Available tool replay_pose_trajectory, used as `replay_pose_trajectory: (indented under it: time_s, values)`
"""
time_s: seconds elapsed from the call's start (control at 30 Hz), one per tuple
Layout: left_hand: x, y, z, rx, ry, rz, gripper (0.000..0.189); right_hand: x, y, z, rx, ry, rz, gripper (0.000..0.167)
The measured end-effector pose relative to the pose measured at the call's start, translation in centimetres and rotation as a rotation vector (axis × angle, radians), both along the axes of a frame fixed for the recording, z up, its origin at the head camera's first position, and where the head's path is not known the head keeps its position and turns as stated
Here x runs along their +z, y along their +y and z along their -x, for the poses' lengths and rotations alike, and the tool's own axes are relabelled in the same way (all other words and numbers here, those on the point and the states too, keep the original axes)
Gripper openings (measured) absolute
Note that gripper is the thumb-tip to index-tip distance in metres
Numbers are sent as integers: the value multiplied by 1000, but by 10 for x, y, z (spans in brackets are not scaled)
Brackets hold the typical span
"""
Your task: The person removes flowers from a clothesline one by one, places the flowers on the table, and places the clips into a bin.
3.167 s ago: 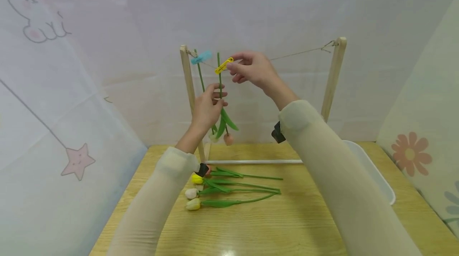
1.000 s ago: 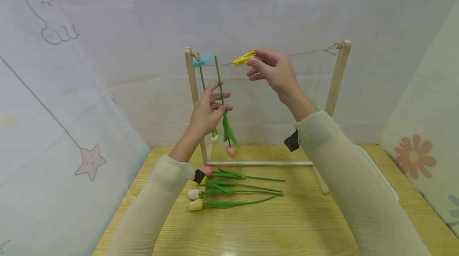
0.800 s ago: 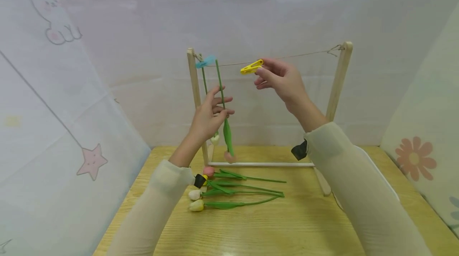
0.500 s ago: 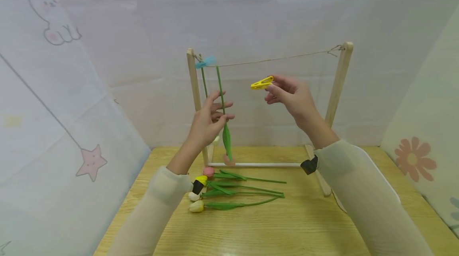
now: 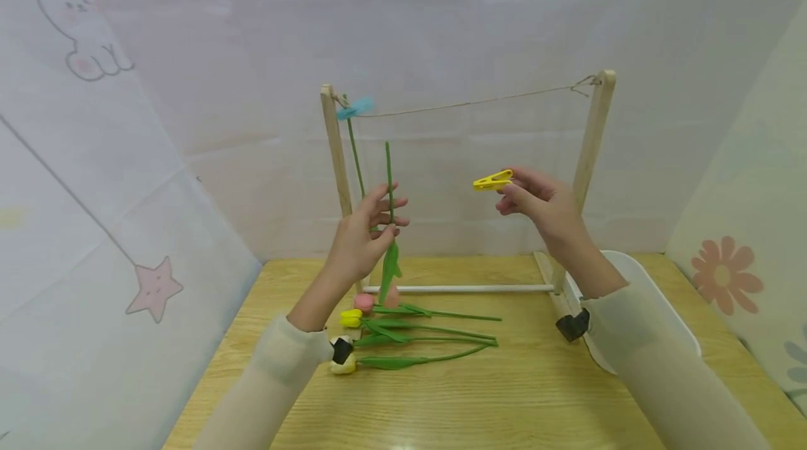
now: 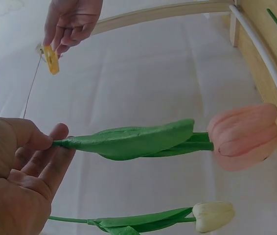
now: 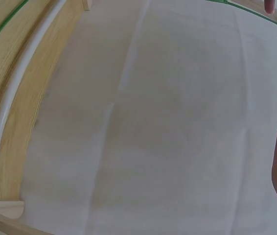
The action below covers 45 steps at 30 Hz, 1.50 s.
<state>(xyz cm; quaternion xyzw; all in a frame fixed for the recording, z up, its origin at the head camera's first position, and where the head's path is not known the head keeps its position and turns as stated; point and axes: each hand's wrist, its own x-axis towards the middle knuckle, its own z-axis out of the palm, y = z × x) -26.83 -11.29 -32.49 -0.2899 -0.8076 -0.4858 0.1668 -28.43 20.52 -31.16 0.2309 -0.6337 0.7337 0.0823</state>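
In the head view my left hand [image 5: 361,240] pinches the green stem of a pink tulip [image 6: 243,137] between thumb and fingers. The tulip points bloom-down, its stem end below the string [image 5: 466,104]. My right hand [image 5: 547,210] holds a yellow clothespin [image 5: 493,181] by its handle end, off to the right and below the string. A blue clothespin [image 5: 356,108] on the string's left end holds the stem of a white tulip [image 6: 214,217], which hangs behind my left hand. Only the edge of my right hand shows in the right wrist view.
A wooden frame with left post [image 5: 334,148] and right post [image 5: 592,134] carries the string, with a white rod [image 5: 473,289] low between them. Several tulips [image 5: 391,362] lie on the wooden table [image 5: 441,408]. A white tray [image 5: 677,317] is at the right, partly behind my right forearm.
The yellow clothespin has left the string and travelled right and down in my right hand. My left hand has lowered the pink tulip, so its stem end dropped from above the string to below it.
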Motion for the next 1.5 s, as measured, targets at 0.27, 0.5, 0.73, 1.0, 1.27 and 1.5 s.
replay_pose_trajectory:
  time_s: [0.27, 0.5, 0.73, 1.0, 1.27, 1.5]
  values:
    - [-9, 0, -11, -12, 61, 117, 67, -19, 22, -14, -20, -22, 57, 34]
    - [-14, 1, -19, -9, 123, 266, 68, -28, 38, -23, -57, -68, 62, 37]
    - [-26, -5, -28, 37, 213, 409, 65, -36, 54, -31, -44, -106, 86, 36]
    - [-36, -7, -37, 85, 256, 516, 65, -47, 68, -36, 21, -90, 192, 36]
    - [-50, -6, -44, 100, 280, 645, 63, -58, 82, -40, 37, -72, 250, 35]
    - [-62, 8, -48, 123, 327, 836, 74, -67, 100, -45, 18, -69, 246, 35]
